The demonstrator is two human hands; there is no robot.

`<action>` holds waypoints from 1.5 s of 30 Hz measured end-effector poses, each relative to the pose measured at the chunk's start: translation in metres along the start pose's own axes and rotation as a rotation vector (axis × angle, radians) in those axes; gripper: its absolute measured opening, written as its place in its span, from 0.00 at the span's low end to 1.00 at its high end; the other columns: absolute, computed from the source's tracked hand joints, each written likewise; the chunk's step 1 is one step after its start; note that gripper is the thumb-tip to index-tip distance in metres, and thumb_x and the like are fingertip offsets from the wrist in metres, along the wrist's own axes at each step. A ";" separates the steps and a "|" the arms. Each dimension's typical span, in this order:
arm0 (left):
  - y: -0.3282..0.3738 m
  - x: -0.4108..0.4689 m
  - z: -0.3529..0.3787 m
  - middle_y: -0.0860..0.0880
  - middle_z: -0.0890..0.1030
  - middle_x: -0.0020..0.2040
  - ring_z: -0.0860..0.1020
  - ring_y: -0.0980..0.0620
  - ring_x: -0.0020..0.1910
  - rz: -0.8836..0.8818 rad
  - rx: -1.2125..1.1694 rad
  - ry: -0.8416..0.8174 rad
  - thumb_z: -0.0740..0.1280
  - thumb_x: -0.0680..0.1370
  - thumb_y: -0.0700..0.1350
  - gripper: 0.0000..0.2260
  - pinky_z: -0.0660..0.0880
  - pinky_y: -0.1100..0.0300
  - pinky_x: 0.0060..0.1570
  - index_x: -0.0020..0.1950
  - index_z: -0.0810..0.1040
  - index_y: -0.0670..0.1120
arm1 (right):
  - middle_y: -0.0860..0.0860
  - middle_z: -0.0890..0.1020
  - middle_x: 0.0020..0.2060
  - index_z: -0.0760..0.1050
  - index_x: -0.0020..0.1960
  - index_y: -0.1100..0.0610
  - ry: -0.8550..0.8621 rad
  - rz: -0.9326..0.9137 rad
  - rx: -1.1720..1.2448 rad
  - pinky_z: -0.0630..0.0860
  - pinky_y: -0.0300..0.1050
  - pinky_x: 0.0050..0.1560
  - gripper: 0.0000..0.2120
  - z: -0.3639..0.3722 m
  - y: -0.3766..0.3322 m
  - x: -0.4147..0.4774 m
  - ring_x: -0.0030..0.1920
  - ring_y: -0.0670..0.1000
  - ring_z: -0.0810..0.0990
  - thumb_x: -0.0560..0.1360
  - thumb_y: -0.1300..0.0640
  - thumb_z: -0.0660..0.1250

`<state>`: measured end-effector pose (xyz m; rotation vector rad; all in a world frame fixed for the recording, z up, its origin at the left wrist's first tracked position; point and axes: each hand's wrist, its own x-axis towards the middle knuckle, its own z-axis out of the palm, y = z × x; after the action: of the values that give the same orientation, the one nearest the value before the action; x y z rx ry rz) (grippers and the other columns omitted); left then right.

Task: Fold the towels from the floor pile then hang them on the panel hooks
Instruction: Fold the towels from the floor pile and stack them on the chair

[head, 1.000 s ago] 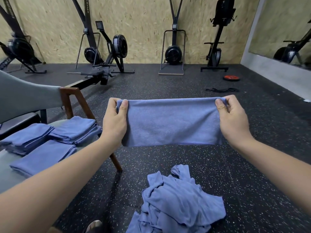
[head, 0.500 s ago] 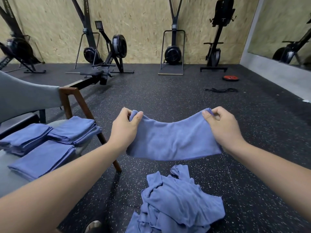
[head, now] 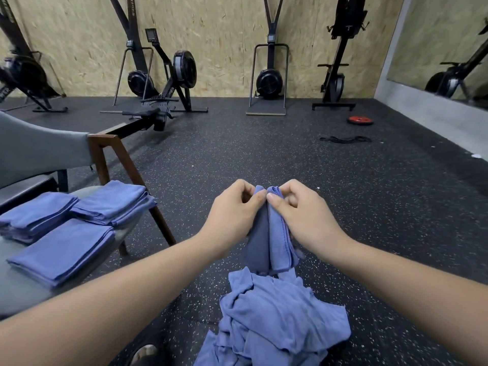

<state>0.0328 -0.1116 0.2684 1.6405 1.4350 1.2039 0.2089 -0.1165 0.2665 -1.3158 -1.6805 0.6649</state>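
Nearest, by the bottom edge of the speckled black rubber floor (head: 264, 159), the heap of crumpled blue cloth towels (head: 274, 320) lies unfolded, so much of the task remains.

Just above it hangs the blue towel being folded (head: 276, 233). A second ago it was stretched flat as a wide band. Half a second ago it sagged between hands drawing closer. Now its two ends have been brought together, which I judge to be one more fold in half. The left hand (head: 232, 215) and right hand (head: 303, 215) meet at the top, each pinching an upper corner between thumb and curled fingers. The two halves hang side by side. The long axis, which ran left to right, now runs up and down: pinched corners on top, lower end pointing at the heap. Whether it touches the heap I cannot tell.

To the left, on the grey padded seat of the wooden-framed chair (head: 104, 159), lie three stacks of folded blue towels (head: 63, 249). This towel likely joins them next.

Farther off lie a black band (head: 344, 139) and a red weight plate (head: 359, 120), then black rowing machines (head: 182, 72) along the chipboard wall. No panel hooks are in view.
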 end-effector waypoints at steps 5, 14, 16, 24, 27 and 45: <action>0.010 -0.006 -0.003 0.56 0.82 0.39 0.75 0.60 0.33 0.040 0.022 0.020 0.71 0.82 0.57 0.11 0.73 0.64 0.35 0.48 0.78 0.50 | 0.52 0.81 0.35 0.79 0.48 0.56 -0.046 0.091 0.181 0.85 0.59 0.35 0.13 0.000 -0.008 -0.002 0.33 0.54 0.81 0.85 0.50 0.64; 0.009 -0.006 -0.016 0.54 0.85 0.42 0.82 0.54 0.40 0.180 0.195 -0.039 0.82 0.70 0.54 0.21 0.80 0.53 0.44 0.51 0.74 0.51 | 0.57 0.85 0.45 0.83 0.60 0.60 -0.216 0.069 0.400 0.84 0.54 0.41 0.17 -0.006 -0.013 -0.003 0.45 0.54 0.85 0.82 0.53 0.60; 0.010 -0.003 -0.021 0.56 0.84 0.42 0.81 0.58 0.38 0.204 0.225 -0.044 0.81 0.72 0.50 0.17 0.77 0.60 0.42 0.51 0.75 0.52 | 0.53 0.88 0.48 0.84 0.61 0.54 -0.209 0.028 0.285 0.85 0.53 0.43 0.13 -0.010 -0.012 -0.002 0.49 0.53 0.87 0.84 0.58 0.61; 0.013 0.009 -0.052 0.52 0.86 0.49 0.83 0.52 0.45 0.185 0.133 -0.238 0.77 0.75 0.45 0.10 0.80 0.53 0.53 0.54 0.83 0.55 | 0.38 0.78 0.64 0.71 0.68 0.42 -0.183 -0.037 -0.099 0.70 0.37 0.63 0.33 -0.028 0.006 0.011 0.65 0.35 0.75 0.70 0.46 0.84; 0.015 0.007 -0.061 0.45 0.86 0.52 0.81 0.53 0.47 0.168 -0.005 -0.351 0.76 0.79 0.39 0.09 0.79 0.54 0.55 0.57 0.84 0.49 | 0.41 0.82 0.66 0.67 0.76 0.40 -0.419 0.070 -0.017 0.73 0.48 0.72 0.42 -0.030 0.014 0.012 0.70 0.44 0.79 0.69 0.50 0.85; 0.004 0.000 -0.047 0.56 0.85 0.48 0.83 0.56 0.48 0.245 0.337 -0.404 0.82 0.71 0.51 0.16 0.79 0.58 0.52 0.55 0.81 0.56 | 0.49 0.86 0.42 0.72 0.63 0.41 -0.309 -0.158 -0.088 0.77 0.57 0.49 0.30 -0.022 -0.014 0.003 0.43 0.55 0.82 0.68 0.60 0.80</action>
<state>-0.0091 -0.1175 0.2891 2.1941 1.2485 0.7123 0.2218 -0.1196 0.2896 -1.1684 -2.0605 0.7353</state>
